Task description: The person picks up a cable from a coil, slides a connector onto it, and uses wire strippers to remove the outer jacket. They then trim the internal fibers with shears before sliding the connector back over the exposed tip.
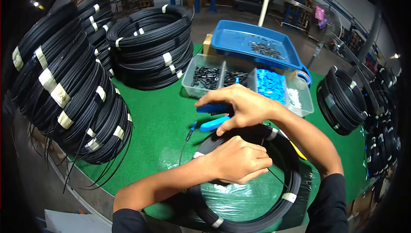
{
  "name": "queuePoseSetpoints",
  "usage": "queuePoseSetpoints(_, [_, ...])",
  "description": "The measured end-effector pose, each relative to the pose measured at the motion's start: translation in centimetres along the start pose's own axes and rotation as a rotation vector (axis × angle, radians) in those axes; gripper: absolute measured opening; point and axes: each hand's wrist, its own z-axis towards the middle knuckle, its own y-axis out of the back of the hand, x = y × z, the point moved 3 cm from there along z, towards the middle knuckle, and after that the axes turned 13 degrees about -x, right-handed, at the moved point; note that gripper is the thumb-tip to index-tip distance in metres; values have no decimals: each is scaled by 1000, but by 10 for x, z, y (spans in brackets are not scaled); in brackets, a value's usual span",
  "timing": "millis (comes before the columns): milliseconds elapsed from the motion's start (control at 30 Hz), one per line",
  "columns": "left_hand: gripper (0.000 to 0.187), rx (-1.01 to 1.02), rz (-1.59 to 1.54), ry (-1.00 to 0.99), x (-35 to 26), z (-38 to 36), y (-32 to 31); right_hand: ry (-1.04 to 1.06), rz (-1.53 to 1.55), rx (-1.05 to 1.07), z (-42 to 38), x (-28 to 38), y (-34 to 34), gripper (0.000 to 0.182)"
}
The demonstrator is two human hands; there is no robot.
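My right hand (239, 104) grips a blue-handled tool (212, 116) just above a coil of black cable (282, 209) lying on the green mat (158, 117). My left hand (237, 160) is closed on a thin black cable strand over the same coil, close below the right hand. A cable end with a small blue connector (191, 129) lies on the mat left of the tool. White tape bands wrap the coil.
Tall stacks of taped black cable coils stand at the left (68, 87) and back (152, 47); more coils (342, 100) sit at the right. A divided clear parts bin (201, 62) holds black and blue pieces, with a blue tray (233, 40) resting on it.
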Motion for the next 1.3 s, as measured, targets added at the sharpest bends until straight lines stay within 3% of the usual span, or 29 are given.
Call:
queuePoseSetpoints(133, [13,-5,-105,-36,23,-12,17,-19,-129,251,32,-49,-39,70])
queuePoseSetpoints(233, [12,-21,-206,-18,39,-13,29,100,-113,171,40,-70,-61,73])
queuePoseSetpoints(300, [12,-32,-282,-12,49,-13,34,-70,-215,192,42,-82,-65,73])
queuePoseSetpoints(500, [11,-101,-417,25,58,-6,34,-124,-221,280,39,-84,-53,64])
queuePoseSetpoints(567, [11,-103,-451,63,55,0,32,-175,-186,237,34,-73,-39,60])
queuePoseSetpoints(600, [11,-108,-479,107,53,4,31,-65,-204,129,27,-67,-26,62])
queuePoseSetpoints(667, [14,-125,-449,240,44,13,32,-315,-134,119,10,-43,12,58])
queuePoseSetpoints(700, [15,-122,-444,392,40,18,34,-216,-154,-6,-7,-45,30,53])
queuePoseSetpoints(733, [16,-117,-436,542,35,25,32,-286,-214,-105,-22,-29,52,43])
queuePoseSetpoints(767, [18,-178,-579,712,42,23,20,-224,-229,-316,-45,-28,70,38])
queuePoseSetpoints(800, [19,-211,-626,727,43,28,18,-250,-205,-505,-68,-20,87,26])
queuePoseSetpoints(867, [21,-248,-515,803,41,38,22,-418,44,-786,-116,2,110,20])
queuePoseSetpoints(933, [21,-268,-456,792,41,43,22,-359,266,-949,-154,25,114,19])
queuePoseSetpoints(1000, [21,-225,-442,877,38,46,22,-348,214,-985,-170,47,105,21])
queuePoseSetpoints(1167, [20,-173,-311,782,31,50,22,-530,177,-836,-168,50,82,17])
queuePoseSetpoints(1300, [20,-108,-279,791,40,45,23,-536,57,-728,-163,49,77,16])
